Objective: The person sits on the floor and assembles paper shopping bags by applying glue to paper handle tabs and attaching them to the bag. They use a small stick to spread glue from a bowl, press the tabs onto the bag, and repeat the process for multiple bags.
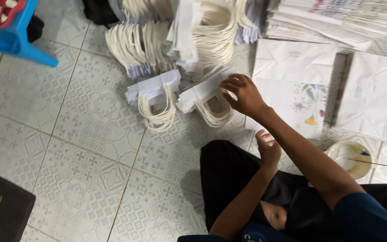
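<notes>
From the head camera, the right hand (246,95) reaches to the upper middle of the frame, fingers pinching the top strip of a fanned stack of white paper strips with cord handles (204,96) on the tiled floor (90,134). The left hand (268,149) hovers lower, just right of centre, loosely curled; whether it grips anything I cannot tell. A flat white paper bag (292,85) lies just right. Best to peel one strip cleanly, cords untangled.
</notes>
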